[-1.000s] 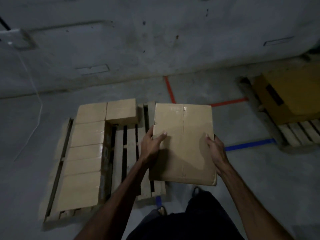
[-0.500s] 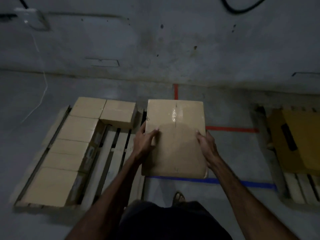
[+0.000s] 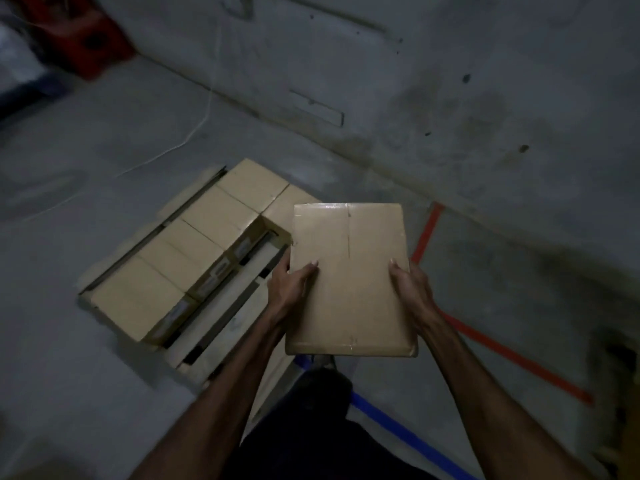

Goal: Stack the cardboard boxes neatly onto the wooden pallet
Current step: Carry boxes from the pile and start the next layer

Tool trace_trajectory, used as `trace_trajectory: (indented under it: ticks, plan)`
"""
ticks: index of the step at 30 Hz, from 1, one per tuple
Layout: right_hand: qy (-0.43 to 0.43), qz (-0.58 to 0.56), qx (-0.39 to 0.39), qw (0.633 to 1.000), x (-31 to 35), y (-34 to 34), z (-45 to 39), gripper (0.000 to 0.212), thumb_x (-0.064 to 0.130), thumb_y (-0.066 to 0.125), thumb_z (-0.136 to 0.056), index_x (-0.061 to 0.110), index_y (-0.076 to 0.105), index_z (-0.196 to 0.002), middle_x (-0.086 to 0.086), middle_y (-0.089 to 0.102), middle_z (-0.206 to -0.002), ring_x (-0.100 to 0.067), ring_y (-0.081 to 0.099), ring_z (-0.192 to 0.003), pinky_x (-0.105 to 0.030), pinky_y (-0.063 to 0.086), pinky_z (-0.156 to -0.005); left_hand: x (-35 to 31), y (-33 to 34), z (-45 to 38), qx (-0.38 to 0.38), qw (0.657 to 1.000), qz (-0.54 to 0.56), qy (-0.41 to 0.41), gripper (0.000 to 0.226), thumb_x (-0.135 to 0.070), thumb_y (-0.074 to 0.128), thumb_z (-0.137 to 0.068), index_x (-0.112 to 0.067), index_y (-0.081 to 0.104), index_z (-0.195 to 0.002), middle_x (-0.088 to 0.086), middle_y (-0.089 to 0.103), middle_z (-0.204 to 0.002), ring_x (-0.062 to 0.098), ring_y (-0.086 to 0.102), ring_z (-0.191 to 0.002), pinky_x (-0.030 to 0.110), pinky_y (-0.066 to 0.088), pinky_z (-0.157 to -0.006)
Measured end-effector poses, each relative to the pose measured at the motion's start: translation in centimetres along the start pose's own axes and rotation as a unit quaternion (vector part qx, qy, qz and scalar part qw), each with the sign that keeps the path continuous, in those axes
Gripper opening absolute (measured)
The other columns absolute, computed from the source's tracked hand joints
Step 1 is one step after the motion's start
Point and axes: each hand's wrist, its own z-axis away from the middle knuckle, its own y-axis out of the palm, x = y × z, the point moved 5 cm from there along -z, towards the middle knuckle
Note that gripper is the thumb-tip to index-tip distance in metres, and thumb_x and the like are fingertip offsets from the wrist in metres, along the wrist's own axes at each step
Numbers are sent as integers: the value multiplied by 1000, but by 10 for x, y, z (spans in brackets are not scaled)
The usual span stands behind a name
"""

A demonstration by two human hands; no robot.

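1. While we look down through the head camera, a flat cardboard box (image 3: 349, 278) hangs in the air in front of us, gripped on both sides.
2. Our left hand (image 3: 289, 289) clasps its left edge, thumb curled over the top face, fingers hidden underneath.
3. Our right hand (image 3: 410, 289) clamps the right edge the same way, thumb on top.
4. Left of the held box, the wooden pallet (image 3: 221, 323) lies on the grey floor (image 3: 86, 393), bare slats showing nearest us.
5. A row of stacked boxes (image 3: 180, 265) fills the pallet's far-left side, touching edge to edge.
6. Red tape (image 3: 516, 358) and blue tape (image 3: 398, 427) cross the floor to our right.
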Motion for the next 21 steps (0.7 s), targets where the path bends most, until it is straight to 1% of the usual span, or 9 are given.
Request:
trace_trajectory:
  ticks: [4, 6, 8, 9, 12, 14, 16, 18, 21]
  plan:
    - [-9, 41, 15, 999, 20, 14, -51, 70, 69, 49, -78, 27, 67, -130, 2, 72, -127, -30, 63, -121, -51, 44, -111, 0, 4, -41, -17, 999, 31, -23, 75, -68, 71, -76, -46, 50, -144, -7, 67, -129, 20, 67, -113, 57, 57, -97]
    - [0, 53, 27, 998, 38, 19, -68, 65, 66, 51, -84, 26, 66, -133, 1, 71, -129, -29, 63, -119, -47, 47, -109, -5, 6, -60, -23, 998, 44, -30, 69, -66, 72, -77, -49, 51, -141, -9, 68, -126, 20, 68, -111, 56, 57, -95]
    - [0, 48, 52, 998, 57, 29, -89, 53, 57, 54, -93, 25, 66, -133, 1, 71, -126, -27, 64, -113, -41, 50, -103, -12, 4, -80, -40, 997, 63, -32, 67, -63, 72, -78, -46, 54, -140, -9, 69, -124, 18, 68, -109, 55, 58, -95]
    - [-10, 54, 54, 997, 65, 36, -105, 54, 59, 55, -92, 27, 66, -133, 2, 72, -125, -27, 65, -113, -42, 50, -103, -17, 1, -90, -54, 995, 71, -33, 67, -62, 72, -78, -43, 56, -140, -9, 70, -123, 18, 68, -109, 54, 58, -96]
    - [-31, 91, 83, 992, 68, 64, -164, 69, 74, 52, -79, 36, 62, -135, 4, 72, -127, -29, 65, -119, -51, 49, -108, -24, -14, -116, -100, 991, 83, -42, 61, -59, 72, -79, -41, 61, -136, -8, 71, -121, 18, 68, -107, 51, 56, -98]
    - [-42, 107, 105, 988, 79, 86, -182, 73, 75, 52, -77, 34, 62, -136, 4, 71, -128, -29, 64, -120, -52, 48, -109, -23, -26, -124, -126, 987, 91, -50, 59, -64, 72, -77, -47, 61, -132, -10, 72, -120, 19, 68, -108, 52, 56, -99]
    - [-56, 105, 131, 984, 110, 105, -176, 79, 76, 51, -74, 30, 63, -137, 2, 70, -130, -29, 63, -121, -52, 47, -110, -19, -38, -130, -157, 980, 100, -63, 61, -67, 72, -74, -51, 59, -131, -10, 72, -121, 21, 68, -109, 53, 55, -99]
    - [-56, 116, 163, 978, 123, 126, -188, 86, 79, 49, -71, 27, 64, -138, 0, 69, -133, -29, 61, -124, -52, 46, -111, -15, -50, -134, -187, 972, 119, -75, 67, -67, 73, -72, -48, 58, -135, -9, 70, -124, 23, 67, -111, 53, 54, -100]
    - [-62, 144, 222, 963, 129, 163, -206, 85, 82, 50, -72, 30, 62, -139, 2, 68, -135, -30, 59, -128, -53, 43, -113, -4, -62, -135, -234, 957, 140, -97, 72, -66, 73, -71, -43, 59, -138, -9, 71, -124, 22, 67, -112, 54, 54, -101]
